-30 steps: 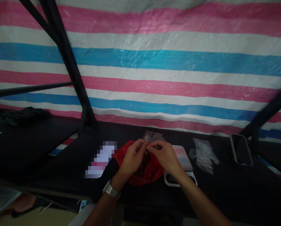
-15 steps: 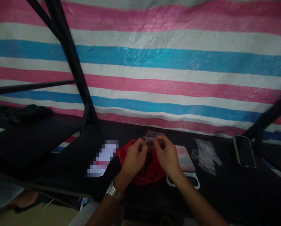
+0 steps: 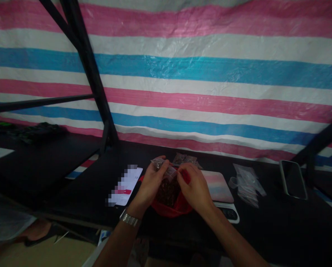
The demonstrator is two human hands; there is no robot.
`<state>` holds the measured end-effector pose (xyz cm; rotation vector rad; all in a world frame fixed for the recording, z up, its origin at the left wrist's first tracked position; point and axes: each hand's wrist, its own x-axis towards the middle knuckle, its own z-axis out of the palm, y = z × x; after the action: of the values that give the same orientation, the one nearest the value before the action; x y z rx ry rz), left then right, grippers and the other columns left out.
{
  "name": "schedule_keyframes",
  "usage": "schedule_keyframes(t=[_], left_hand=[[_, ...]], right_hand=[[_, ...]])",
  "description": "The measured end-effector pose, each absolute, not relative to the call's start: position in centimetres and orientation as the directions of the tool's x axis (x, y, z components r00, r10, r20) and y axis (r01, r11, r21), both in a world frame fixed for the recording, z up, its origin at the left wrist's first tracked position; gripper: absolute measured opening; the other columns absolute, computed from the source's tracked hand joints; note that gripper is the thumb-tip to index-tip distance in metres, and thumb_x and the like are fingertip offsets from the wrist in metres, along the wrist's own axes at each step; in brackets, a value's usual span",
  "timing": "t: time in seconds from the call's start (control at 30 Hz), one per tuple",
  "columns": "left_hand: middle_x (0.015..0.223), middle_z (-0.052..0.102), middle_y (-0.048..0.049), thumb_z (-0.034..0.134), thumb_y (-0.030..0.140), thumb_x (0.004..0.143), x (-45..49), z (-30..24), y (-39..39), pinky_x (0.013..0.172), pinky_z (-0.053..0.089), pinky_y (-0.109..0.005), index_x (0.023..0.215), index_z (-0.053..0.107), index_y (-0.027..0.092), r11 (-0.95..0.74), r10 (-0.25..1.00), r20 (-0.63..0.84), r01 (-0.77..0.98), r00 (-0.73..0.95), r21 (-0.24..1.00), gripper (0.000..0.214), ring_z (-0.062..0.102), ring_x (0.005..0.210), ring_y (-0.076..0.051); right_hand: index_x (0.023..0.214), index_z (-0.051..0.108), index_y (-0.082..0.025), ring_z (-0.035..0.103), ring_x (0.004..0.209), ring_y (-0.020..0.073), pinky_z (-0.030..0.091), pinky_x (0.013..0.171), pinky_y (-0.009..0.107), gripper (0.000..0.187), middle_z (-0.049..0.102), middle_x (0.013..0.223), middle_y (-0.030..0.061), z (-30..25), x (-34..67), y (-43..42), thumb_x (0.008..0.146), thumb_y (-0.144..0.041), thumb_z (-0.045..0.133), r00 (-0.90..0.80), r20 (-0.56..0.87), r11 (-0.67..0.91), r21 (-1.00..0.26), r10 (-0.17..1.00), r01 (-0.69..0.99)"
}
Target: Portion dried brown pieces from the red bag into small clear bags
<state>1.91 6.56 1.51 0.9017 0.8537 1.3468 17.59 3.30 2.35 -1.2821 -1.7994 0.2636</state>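
Note:
My left hand (image 3: 152, 181) pinches a small clear plastic bag (image 3: 170, 172) over an open red plastic bag (image 3: 171, 212). Dark brown small pieces (image 3: 167, 193) fill the red bag; their kind is too dim to tell. My right hand (image 3: 195, 185) has thumb and forefinger closed at the right edge of the clear bag. Just beyond the hands lie filled clear bags (image 3: 186, 160) with brownish contents. Beside my right hand stands a white digital scale (image 3: 230, 212) with a pink-striped flat piece (image 3: 217, 186) on top.
A lit phone (image 3: 127, 187) lies left of the red bag. To the right are flat clear bags (image 3: 246, 185), a small ring-like roll (image 3: 233, 182) and a dark-screened phone (image 3: 293, 180). Black metal posts (image 3: 95, 79) and a striped plastic sheet (image 3: 196, 66) border the black table (image 3: 79, 200).
My left hand has shifted left and turned, bringing the clear bag with it. The hands have moved apart, showing more of the brown pieces. The view has swung slightly left.

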Motion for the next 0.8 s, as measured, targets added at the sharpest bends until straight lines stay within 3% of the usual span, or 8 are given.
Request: schedule_keyframes(t=[0.2,0.4,0.53,0.7,0.8], left_hand=[[0.101,0.073,0.0018,0.086,0.026,0.077,1.5,1.7,6.1,0.085,0.054,-0.027,0.139,0.056,0.022,-0.116,0.987,0.143,-0.283,0.075,0.952,0.069,0.068,0.088,-0.014],[0.113,0.066,-0.0019,0.074,0.031,0.087,0.8,1.7,5.5,0.092,0.054,-0.032,0.158,0.038,0.024,-0.201,0.957,0.223,-0.128,0.188,0.971,0.08,0.066,0.095,-0.016],[0.114,0.065,-0.0019,0.074,0.027,0.086,0.5,2.2,5.0,0.105,0.05,-0.035,0.163,0.032,0.024,-0.212,0.947,0.224,-0.076,0.228,0.974,0.088,0.066,0.104,-0.016],[0.132,0.069,-0.0083,0.073,0.023,0.087,1.1,2.2,4.5,0.116,0.047,-0.042,0.17,0.014,0.026,-0.15,0.895,0.215,-0.191,0.391,0.97,0.102,0.066,0.127,-0.023],[0.153,0.058,-0.0134,0.071,0.021,0.088,1.3,1.7,4.4,0.121,0.043,-0.045,0.171,0.006,0.028,-0.117,0.87,0.211,-0.228,0.446,0.967,0.106,0.06,0.14,-0.026]], right_hand=[[0.105,0.075,-0.022,0.067,0.111,0.0292,0.051,0.104,0.048,0.032,0.073,0.111,0.0098,1.6,19.0,4.3,0.086,-0.005,0.054,-0.006,0.514,0.379,-0.624,0.858,0.684],[0.103,0.075,-0.021,0.068,0.109,0.029,0.052,0.102,0.048,0.03,0.074,0.109,0.0102,1.3,19.6,4.8,0.086,-0.01,0.053,0.092,0.565,0.382,-0.661,0.82,0.646],[0.099,0.074,-0.023,0.068,0.106,0.0266,0.053,0.099,0.044,0.025,0.074,0.105,0.0082,2.3,19.2,4.3,0.09,-0.012,0.053,0.093,0.628,0.464,-0.658,0.772,0.593],[0.107,0.072,-0.025,0.067,0.11,0.0236,0.054,0.1,0.041,0.021,0.072,0.11,0.0069,4.1,18.0,2.8,0.098,-0.016,0.056,-0.128,0.639,0.609,-0.624,0.758,0.49],[0.117,0.072,-0.027,0.065,0.118,0.0236,0.052,0.106,0.044,0.027,0.07,0.119,0.0073,4.3,17.5,2.4,0.099,-0.013,0.057,-0.246,0.627,0.652,-0.575,0.739,0.495]])
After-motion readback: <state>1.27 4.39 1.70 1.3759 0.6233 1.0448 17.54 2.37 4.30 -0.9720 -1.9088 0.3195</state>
